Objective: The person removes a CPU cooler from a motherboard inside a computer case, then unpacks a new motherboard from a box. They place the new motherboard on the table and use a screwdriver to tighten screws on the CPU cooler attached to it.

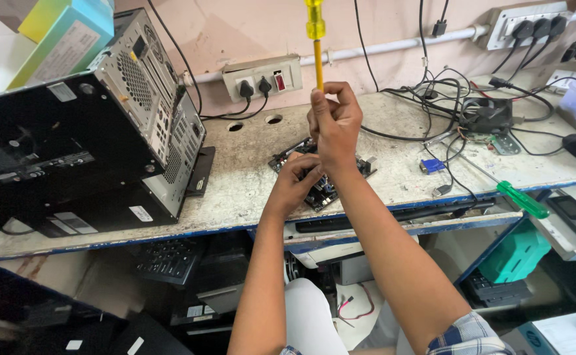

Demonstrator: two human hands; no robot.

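My right hand (334, 125) is raised above the bench, gripping the shaft of a yellow-handled screwdriver (315, 39) that points handle-up. Below it, my left hand (296, 181) rests on a dark circuit board (321, 177) lying flat on the worn white bench (248, 177). The fingers of my left hand curl over the board's near-left part and hide it. The screwdriver tip is hidden inside my right fist.
Two black computer cases (84, 131) are stacked at left. A green-handled screwdriver (515, 197) lies at the bench's right edge beside tangled black cables (452, 112), a small fan (488, 115) and a blue connector (432, 165). Wall sockets (261, 79) sit behind. Keyboards (169, 260) lie on the shelf below.
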